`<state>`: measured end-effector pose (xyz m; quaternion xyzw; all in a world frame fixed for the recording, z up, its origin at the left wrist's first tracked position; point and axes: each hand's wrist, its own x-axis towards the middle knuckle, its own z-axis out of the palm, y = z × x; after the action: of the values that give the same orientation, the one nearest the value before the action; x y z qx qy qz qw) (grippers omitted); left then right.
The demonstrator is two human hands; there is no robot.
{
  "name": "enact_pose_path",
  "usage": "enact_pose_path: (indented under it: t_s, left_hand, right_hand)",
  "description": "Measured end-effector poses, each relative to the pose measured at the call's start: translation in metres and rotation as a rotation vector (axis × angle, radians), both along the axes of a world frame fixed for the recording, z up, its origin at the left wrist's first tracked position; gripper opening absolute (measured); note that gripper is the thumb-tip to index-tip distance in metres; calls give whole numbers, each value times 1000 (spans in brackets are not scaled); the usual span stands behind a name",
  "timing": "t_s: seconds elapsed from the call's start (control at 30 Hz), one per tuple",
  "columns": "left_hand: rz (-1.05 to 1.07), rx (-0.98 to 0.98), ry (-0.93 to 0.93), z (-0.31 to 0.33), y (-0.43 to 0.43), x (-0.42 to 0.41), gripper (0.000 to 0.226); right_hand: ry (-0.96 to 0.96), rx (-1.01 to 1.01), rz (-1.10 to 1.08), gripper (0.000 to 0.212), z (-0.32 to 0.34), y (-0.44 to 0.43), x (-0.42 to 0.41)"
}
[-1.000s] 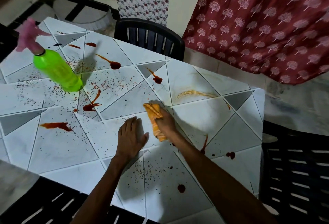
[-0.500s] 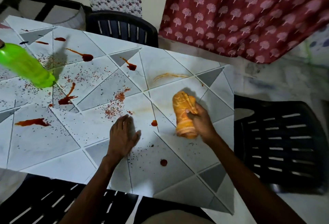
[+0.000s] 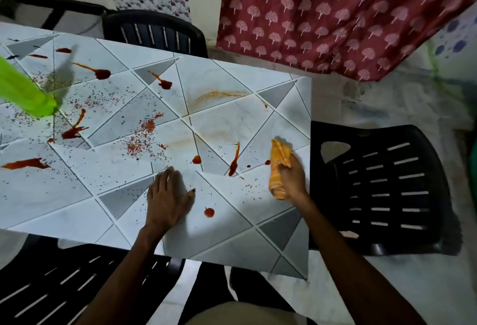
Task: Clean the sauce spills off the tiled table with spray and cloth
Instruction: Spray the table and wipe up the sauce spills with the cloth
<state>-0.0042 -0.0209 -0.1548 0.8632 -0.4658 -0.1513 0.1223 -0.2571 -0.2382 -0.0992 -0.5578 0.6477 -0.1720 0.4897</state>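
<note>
The right hand grips an orange cloth. Its fingers are curled tight round the cloth. The cloth touches the tiled counter close to the right edge.

The left hand lies flat on the counter near the front edge. Its fingers are straight and close together, with the thumb out to the side. They hold nothing.

A long red sauce streak sits just left of the cloth, with small drops beside it. A round sauce drop lies just beside the left thumb. Another drop lies a bit farther back. More red blobs and streaks mark the left and far parts of the counter. Tiny dark and red specks are sprinkled all over. A faint orange smear shows near the far middle.

A green bottle is at the left edge of the picture, and its top is cut off.

A black chair stands right of the counter, and another chair stands at the far side. A red curtain with pale trees hangs behind.
</note>
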Motion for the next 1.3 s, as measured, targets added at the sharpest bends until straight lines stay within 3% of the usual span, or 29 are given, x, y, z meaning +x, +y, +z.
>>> enact_pose_path:
  t_s: [0.27,0.43,0.57,0.67,0.9,0.97,1.03,1.1,1.3]
  left_hand:
    - [39,-59,-68,7,16,17,89]
    - [21,-44,-58,-2,24,46,81]
    - [-25,-11,-57,-9,31,58,78]
    - [-67,-1,-45,-11,34,62,75]
    - [-151,-12,51,-7,34,55,78]
    - [-166,-4,55,-10,34,54,78]
    - [-177,-2,59,-13,36,55,78]
    - [-184,-6,65,-16,38,56,78]
    - [-177,-40,69,-16,40,59,75]
  right_hand:
    - [-233,90,260,46,-9,53,151]
    - [-215,121,410,45,-9,77,225]
    - [-204,118,436,38,-8,89,238]
    - [-225,77,329,33,-2,86,217]
    - [-108,-13,68,71,5,77,87]
    - [-33,-50,-2,65,11,80,43]
    - [16,-76,-78,40,16,88,7]
    - [47,-89,-125,31,17,94,-17]
    - [178,-8,-36,57,-18,102,0]
